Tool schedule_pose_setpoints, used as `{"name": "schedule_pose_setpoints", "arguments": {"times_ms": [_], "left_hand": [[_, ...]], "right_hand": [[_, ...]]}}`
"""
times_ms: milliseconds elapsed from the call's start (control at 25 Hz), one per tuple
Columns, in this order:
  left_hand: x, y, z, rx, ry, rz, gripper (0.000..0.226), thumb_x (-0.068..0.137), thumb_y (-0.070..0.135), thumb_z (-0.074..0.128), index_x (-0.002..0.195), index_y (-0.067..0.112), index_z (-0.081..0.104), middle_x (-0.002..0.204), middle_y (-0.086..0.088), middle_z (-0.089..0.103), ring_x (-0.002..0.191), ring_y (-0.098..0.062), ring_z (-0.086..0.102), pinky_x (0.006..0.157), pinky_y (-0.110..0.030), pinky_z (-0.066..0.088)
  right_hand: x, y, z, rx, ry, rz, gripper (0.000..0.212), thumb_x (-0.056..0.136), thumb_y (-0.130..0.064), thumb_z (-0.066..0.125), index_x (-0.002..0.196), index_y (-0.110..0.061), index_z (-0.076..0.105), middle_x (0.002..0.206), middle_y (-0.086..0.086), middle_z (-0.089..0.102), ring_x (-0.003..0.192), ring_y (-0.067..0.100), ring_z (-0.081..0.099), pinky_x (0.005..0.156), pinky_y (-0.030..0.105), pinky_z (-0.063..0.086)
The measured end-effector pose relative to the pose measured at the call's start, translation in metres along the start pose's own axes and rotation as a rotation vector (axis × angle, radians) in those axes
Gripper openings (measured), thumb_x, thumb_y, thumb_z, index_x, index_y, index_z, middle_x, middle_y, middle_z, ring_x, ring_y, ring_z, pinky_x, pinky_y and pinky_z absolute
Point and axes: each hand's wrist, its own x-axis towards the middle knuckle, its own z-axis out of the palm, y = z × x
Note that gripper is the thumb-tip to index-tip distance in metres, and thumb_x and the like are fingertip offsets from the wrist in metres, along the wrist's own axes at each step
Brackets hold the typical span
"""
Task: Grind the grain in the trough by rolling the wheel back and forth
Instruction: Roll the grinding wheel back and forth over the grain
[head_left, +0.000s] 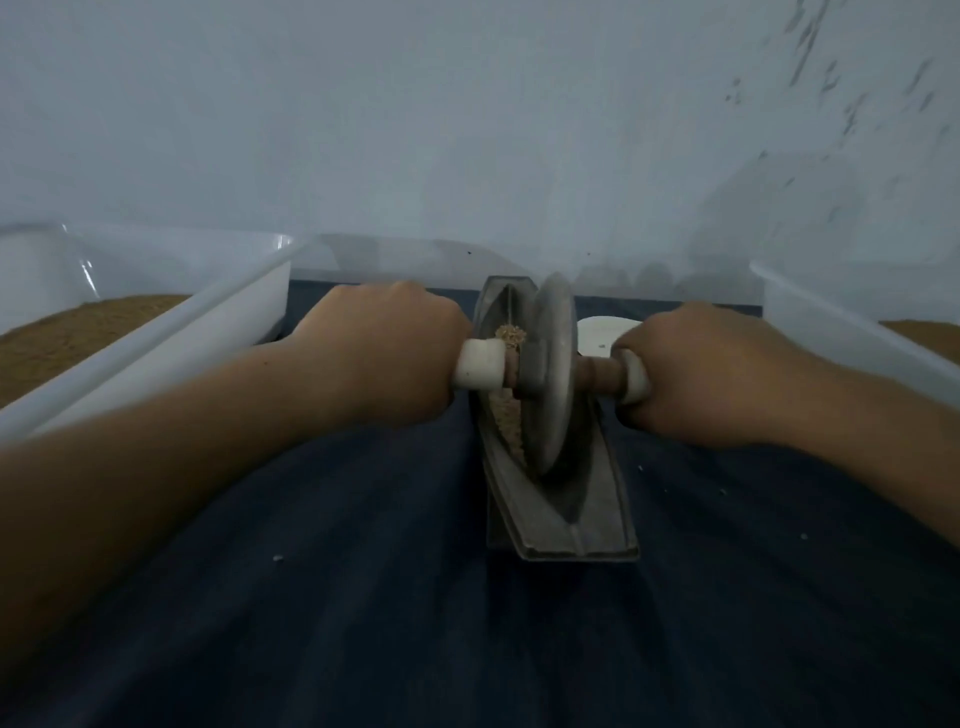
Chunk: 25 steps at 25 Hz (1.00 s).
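Observation:
A long grey metal trough (566, 514) lies on the dark blue cloth, running away from me. A grey metal wheel (551, 384) stands on edge in it, toward the far half. Tan ground grain (508, 410) lies in the groove left of the wheel. A rod runs through the wheel with a white handle on each end. My left hand (384, 348) grips the left white handle (480, 370). My right hand (711, 374) grips the right white handle (635, 382). The groove under the wheel is hidden.
A clear plastic bin (156, 332) holding brown grain stands at the left, and another clear bin (852, 322) stands at the right. A small white dish (602, 332) sits behind the right handle. A pale wall rises just beyond the trough. A few crumbs dot the cloth (363, 597).

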Motion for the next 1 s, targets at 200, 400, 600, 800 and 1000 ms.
{"name": "schedule_pose_setpoints", "arguments": {"times_ms": [200,400,600,800,1000], "left_hand": [[0.053,0.004,0.007,0.058,-0.051,-0.168,0.02,0.086,0.037,0.061,0.104,0.03,0.067,0.085,0.001,0.058,0.069,-0.021,0.054,0.059,-0.033,0.039],[0.023,0.008,-0.005,0.033,-0.048,-0.077,0.015,0.084,0.04,0.061,0.098,0.034,0.063,0.078,0.007,0.05,0.067,-0.018,0.049,0.059,-0.032,0.039],[0.003,-0.01,-0.007,-0.023,-0.021,0.062,0.012,0.064,0.049,0.054,0.07,0.04,0.049,0.06,0.014,0.047,0.051,-0.004,0.044,0.047,-0.023,0.037],[0.055,0.001,0.008,0.035,-0.067,-0.186,0.018,0.087,0.036,0.059,0.104,0.031,0.066,0.086,0.002,0.058,0.072,-0.022,0.056,0.062,-0.034,0.041],[0.002,-0.002,0.001,-0.061,-0.09,-0.118,0.016,0.077,0.045,0.061,0.09,0.036,0.061,0.077,0.011,0.057,0.064,-0.015,0.05,0.057,-0.03,0.039]], "right_hand": [[0.06,-0.005,0.021,-0.037,0.025,0.23,0.027,0.087,-0.052,0.061,0.075,-0.027,0.058,0.075,-0.005,0.058,0.062,0.018,0.049,0.051,0.026,0.031],[0.031,-0.009,0.011,-0.063,0.041,0.189,0.026,0.088,-0.043,0.059,0.069,-0.029,0.048,0.07,-0.006,0.058,0.063,0.021,0.057,0.053,0.028,0.038],[-0.012,-0.011,0.015,-0.124,0.284,0.106,0.023,0.066,-0.039,0.063,0.068,-0.034,0.041,0.046,-0.014,0.033,0.037,0.008,0.032,0.043,0.016,0.02],[0.06,-0.018,0.016,-0.027,0.065,0.301,0.026,0.09,-0.047,0.062,0.077,-0.025,0.055,0.08,0.0,0.06,0.066,0.023,0.051,0.058,0.029,0.036],[0.019,-0.016,-0.001,-0.161,0.099,0.148,0.019,0.08,-0.039,0.064,0.068,-0.031,0.052,0.063,-0.01,0.05,0.055,0.016,0.05,0.049,0.024,0.033]]}}
